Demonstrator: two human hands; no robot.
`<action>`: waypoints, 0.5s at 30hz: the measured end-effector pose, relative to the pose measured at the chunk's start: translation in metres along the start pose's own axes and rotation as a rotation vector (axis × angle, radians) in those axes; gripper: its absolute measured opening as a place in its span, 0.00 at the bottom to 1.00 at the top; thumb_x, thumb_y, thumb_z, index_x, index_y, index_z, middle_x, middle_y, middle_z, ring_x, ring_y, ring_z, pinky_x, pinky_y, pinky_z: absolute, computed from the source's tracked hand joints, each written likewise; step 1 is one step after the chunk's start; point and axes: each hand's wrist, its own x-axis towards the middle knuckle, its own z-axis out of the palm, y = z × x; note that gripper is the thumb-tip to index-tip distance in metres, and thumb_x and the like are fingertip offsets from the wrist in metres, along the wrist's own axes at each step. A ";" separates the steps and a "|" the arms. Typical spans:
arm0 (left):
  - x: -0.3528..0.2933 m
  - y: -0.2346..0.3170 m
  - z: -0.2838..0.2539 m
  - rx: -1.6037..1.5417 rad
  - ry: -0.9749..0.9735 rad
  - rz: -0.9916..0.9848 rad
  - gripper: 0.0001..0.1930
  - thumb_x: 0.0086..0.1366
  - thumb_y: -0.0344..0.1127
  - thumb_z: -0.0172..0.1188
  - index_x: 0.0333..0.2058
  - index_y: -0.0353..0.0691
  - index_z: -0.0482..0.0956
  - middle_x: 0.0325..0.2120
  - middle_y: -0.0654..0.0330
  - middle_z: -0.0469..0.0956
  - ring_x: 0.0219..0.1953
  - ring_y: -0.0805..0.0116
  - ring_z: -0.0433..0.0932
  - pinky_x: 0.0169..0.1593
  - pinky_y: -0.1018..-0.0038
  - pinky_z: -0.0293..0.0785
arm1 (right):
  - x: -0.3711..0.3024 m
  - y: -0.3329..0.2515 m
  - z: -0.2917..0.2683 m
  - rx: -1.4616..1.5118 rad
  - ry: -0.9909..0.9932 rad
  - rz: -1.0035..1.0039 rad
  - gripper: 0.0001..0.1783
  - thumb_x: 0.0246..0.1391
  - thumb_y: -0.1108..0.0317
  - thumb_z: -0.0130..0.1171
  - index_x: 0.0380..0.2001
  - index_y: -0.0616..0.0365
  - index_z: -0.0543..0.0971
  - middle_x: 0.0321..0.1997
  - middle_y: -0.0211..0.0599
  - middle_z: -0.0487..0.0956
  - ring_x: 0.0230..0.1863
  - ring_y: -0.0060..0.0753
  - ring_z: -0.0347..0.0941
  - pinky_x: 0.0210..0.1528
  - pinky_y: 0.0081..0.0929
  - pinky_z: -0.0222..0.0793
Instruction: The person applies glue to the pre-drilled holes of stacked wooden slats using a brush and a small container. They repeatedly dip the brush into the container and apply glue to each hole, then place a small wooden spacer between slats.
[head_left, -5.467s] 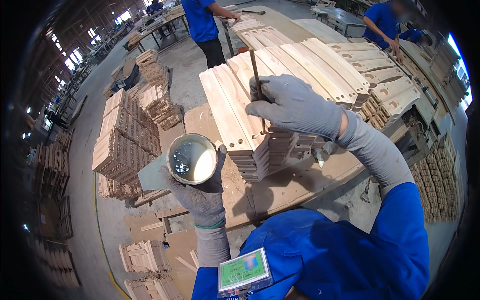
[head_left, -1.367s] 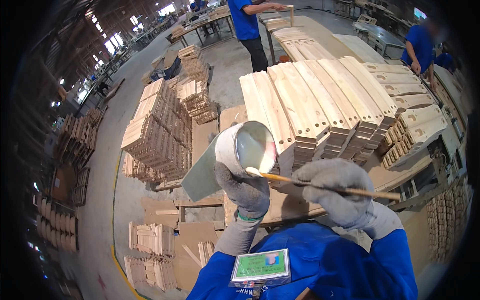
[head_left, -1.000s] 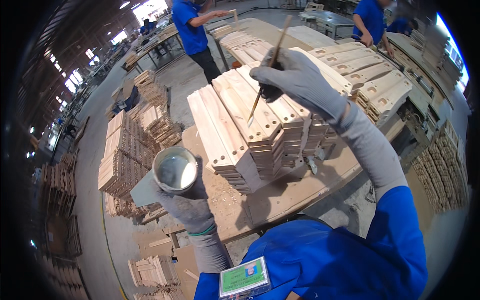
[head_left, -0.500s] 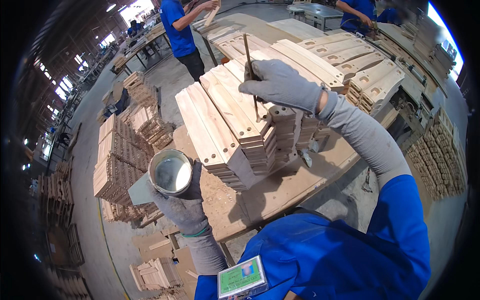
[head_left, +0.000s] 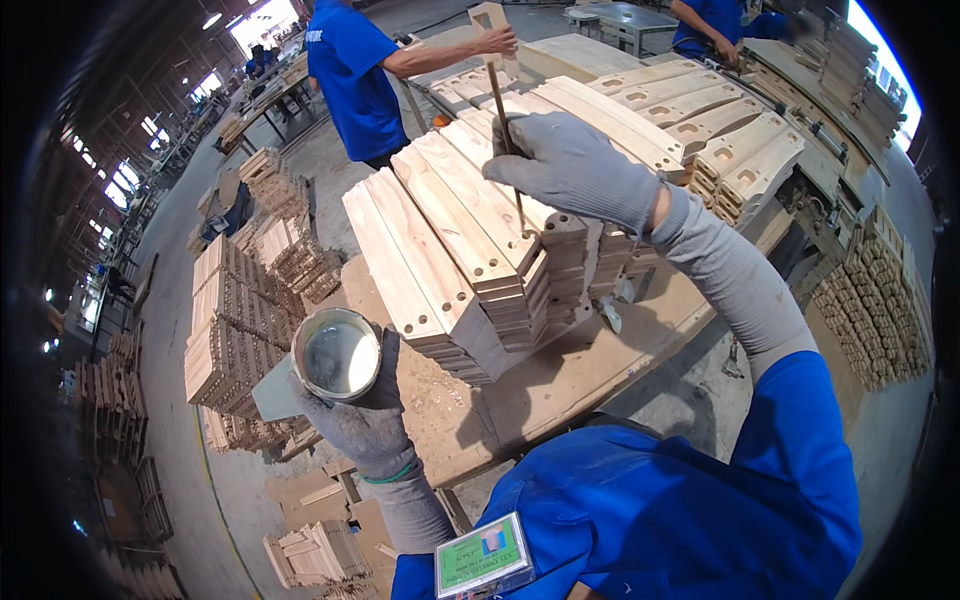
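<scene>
While the left hand (head_left: 365, 425) holds a tin (head_left: 337, 354) off the counter's (head_left: 560, 375) left edge, the right hand (head_left: 570, 165) grips a stick (head_left: 507, 135); its tip touches stacked boards (head_left: 450, 250) mid-counter.

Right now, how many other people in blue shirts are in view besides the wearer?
2. One person stands at the far end of the stacked wooden boards, an arm stretched over them. Another person bends over the bench at top right. More may be hidden in the dim hall at left.
</scene>
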 end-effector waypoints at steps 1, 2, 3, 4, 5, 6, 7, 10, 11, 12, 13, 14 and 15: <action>0.000 0.001 0.001 -0.030 -0.016 -0.006 0.23 0.63 0.29 0.53 0.56 0.39 0.59 0.53 0.52 0.61 0.53 0.52 0.66 0.51 0.47 0.74 | 0.000 -0.001 0.000 0.006 0.036 -0.025 0.23 0.51 0.50 0.53 0.28 0.63 0.75 0.20 0.48 0.72 0.25 0.49 0.69 0.29 0.38 0.63; 0.000 -0.001 0.001 0.076 -0.045 0.046 0.25 0.61 0.27 0.55 0.56 0.38 0.59 0.53 0.51 0.61 0.53 0.53 0.67 0.50 0.47 0.75 | 0.000 0.000 0.004 0.012 0.018 -0.052 0.22 0.51 0.50 0.53 0.28 0.63 0.75 0.20 0.48 0.72 0.25 0.49 0.69 0.29 0.38 0.63; 0.000 -0.003 0.000 0.182 -0.075 0.098 0.26 0.60 0.25 0.56 0.56 0.38 0.59 0.53 0.51 0.61 0.53 0.53 0.67 0.50 0.48 0.75 | 0.000 0.002 0.012 0.018 0.000 -0.078 0.21 0.52 0.51 0.53 0.28 0.62 0.75 0.21 0.48 0.72 0.25 0.49 0.69 0.29 0.38 0.63; 0.000 -0.005 -0.001 0.289 -0.102 0.152 0.27 0.58 0.23 0.57 0.56 0.37 0.58 0.53 0.51 0.60 0.53 0.54 0.67 0.50 0.49 0.76 | 0.000 0.003 0.017 0.025 -0.019 -0.107 0.20 0.52 0.52 0.53 0.28 0.62 0.76 0.21 0.47 0.72 0.25 0.49 0.69 0.29 0.38 0.63; -0.001 -0.003 0.002 0.222 -0.069 0.114 0.28 0.57 0.21 0.58 0.55 0.36 0.58 0.53 0.51 0.60 0.53 0.55 0.67 0.50 0.50 0.76 | 0.000 0.003 0.017 -0.017 -0.024 -0.162 0.21 0.51 0.52 0.52 0.28 0.63 0.75 0.23 0.49 0.73 0.28 0.50 0.70 0.32 0.40 0.64; -0.002 0.001 0.006 0.155 -0.036 0.075 0.29 0.55 0.19 0.58 0.55 0.35 0.58 0.53 0.50 0.61 0.53 0.56 0.67 0.50 0.51 0.76 | 0.000 0.003 0.018 -0.060 -0.029 -0.218 0.21 0.51 0.53 0.51 0.27 0.64 0.75 0.25 0.51 0.73 0.31 0.52 0.71 0.35 0.41 0.65; -0.003 0.002 0.008 0.086 0.000 0.035 0.31 0.53 0.16 0.59 0.55 0.34 0.58 0.52 0.50 0.61 0.53 0.57 0.67 0.50 0.53 0.77 | 0.000 0.002 0.019 -0.105 -0.037 -0.273 0.21 0.50 0.53 0.50 0.27 0.65 0.74 0.27 0.53 0.74 0.34 0.53 0.71 0.37 0.42 0.66; 0.000 -0.004 0.007 0.507 -0.099 0.219 0.23 0.60 0.27 0.55 0.54 0.37 0.61 0.52 0.52 0.63 0.54 0.57 0.67 0.50 0.52 0.76 | 0.003 0.009 0.021 -0.081 0.008 -0.200 0.16 0.53 0.56 0.51 0.28 0.59 0.75 0.24 0.48 0.72 0.29 0.50 0.70 0.32 0.39 0.64; 0.001 -0.001 0.006 0.242 -0.042 0.089 0.21 0.62 0.32 0.53 0.54 0.38 0.62 0.52 0.52 0.63 0.54 0.57 0.67 0.50 0.51 0.76 | 0.003 0.011 0.021 -0.116 0.048 -0.251 0.14 0.54 0.57 0.52 0.29 0.57 0.76 0.23 0.45 0.72 0.27 0.48 0.69 0.29 0.39 0.63; 0.003 0.006 0.007 -0.022 0.014 -0.042 0.20 0.64 0.37 0.50 0.54 0.40 0.63 0.52 0.52 0.64 0.55 0.57 0.66 0.51 0.51 0.75 | 0.001 0.009 0.020 -0.102 0.032 -0.168 0.13 0.53 0.57 0.53 0.30 0.57 0.76 0.23 0.44 0.72 0.27 0.47 0.69 0.29 0.38 0.63; 0.004 0.011 0.007 -0.287 0.075 -0.171 0.20 0.66 0.42 0.47 0.54 0.41 0.64 0.52 0.53 0.65 0.55 0.57 0.66 0.51 0.50 0.74 | 0.001 -0.001 0.015 -0.087 0.012 -0.090 0.13 0.53 0.58 0.53 0.30 0.57 0.76 0.23 0.44 0.72 0.27 0.47 0.69 0.29 0.38 0.63; 0.003 0.015 0.009 -0.266 0.085 -0.154 0.21 0.67 0.44 0.46 0.54 0.42 0.64 0.52 0.52 0.65 0.55 0.54 0.67 0.52 0.48 0.72 | 0.001 -0.007 0.013 -0.071 -0.006 -0.011 0.13 0.53 0.58 0.54 0.30 0.57 0.76 0.22 0.43 0.73 0.26 0.46 0.69 0.28 0.38 0.63; 0.003 0.018 0.010 -0.245 0.094 -0.138 0.21 0.67 0.46 0.44 0.55 0.43 0.63 0.52 0.51 0.65 0.54 0.51 0.67 0.53 0.45 0.70 | 0.000 -0.003 0.014 -0.073 0.009 -0.072 0.13 0.52 0.58 0.54 0.30 0.59 0.76 0.22 0.42 0.73 0.26 0.43 0.70 0.28 0.36 0.64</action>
